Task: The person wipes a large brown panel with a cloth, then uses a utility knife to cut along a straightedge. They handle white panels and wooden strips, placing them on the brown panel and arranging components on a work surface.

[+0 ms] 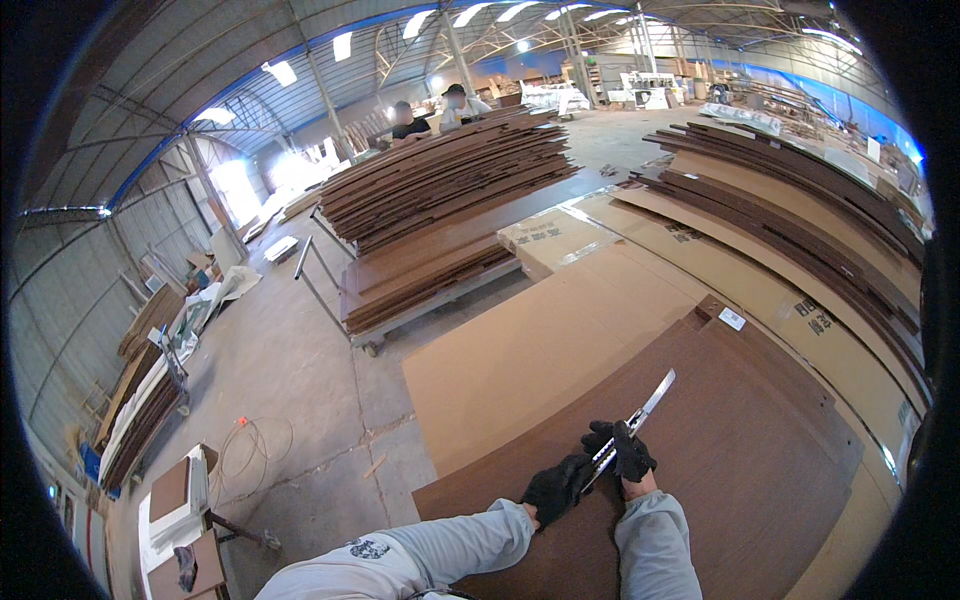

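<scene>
Both my hands wear black gloves and meet over a dark brown wood-grain panel. A utility knife with a silvery body slants up and to the right between them, its long blade slid out. My right hand is closed around the knife's body. At the lower end of the knife, my left hand is closed too, its fingers partly hidden. A white label sits near the panel's far corner. Under the panel lies a sheet of brown cardboard, reaching out past its left side.
Long cardboard cartons lie beyond the panel, with a stack of brown boards behind them. Another tall board stack rests on a metal cart. Two people stand behind it. A hose coils on the floor at left.
</scene>
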Action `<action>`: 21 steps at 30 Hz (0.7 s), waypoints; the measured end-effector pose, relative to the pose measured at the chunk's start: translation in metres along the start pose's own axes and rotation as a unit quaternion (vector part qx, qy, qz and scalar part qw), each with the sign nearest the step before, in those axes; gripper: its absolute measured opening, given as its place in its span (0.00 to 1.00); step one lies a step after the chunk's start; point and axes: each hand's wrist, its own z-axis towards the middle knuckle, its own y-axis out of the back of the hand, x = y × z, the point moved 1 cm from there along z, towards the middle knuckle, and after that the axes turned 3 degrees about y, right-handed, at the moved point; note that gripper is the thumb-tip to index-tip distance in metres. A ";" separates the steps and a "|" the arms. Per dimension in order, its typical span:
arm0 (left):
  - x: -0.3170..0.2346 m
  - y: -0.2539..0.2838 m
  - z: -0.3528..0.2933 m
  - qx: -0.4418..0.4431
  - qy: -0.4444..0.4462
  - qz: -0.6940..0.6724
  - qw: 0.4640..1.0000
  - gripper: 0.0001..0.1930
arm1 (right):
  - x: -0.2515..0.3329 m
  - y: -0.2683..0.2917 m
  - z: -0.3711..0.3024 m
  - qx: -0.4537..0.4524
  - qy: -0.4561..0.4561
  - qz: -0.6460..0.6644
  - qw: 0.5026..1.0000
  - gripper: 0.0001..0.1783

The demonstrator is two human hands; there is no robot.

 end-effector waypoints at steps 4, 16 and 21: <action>0.012 0.005 0.004 -0.049 0.013 0.034 0.998 0.08 | -0.013 0.005 0.013 0.008 0.019 0.013 1.000 0.29; 0.171 0.413 0.059 -0.578 0.116 -0.298 0.751 0.10 | -0.005 0.022 -0.023 0.002 0.070 0.010 0.997 0.24; 0.124 0.502 0.070 -0.601 0.093 -0.188 0.771 0.10 | -0.010 0.037 -0.026 -0.008 0.090 -0.013 0.996 0.23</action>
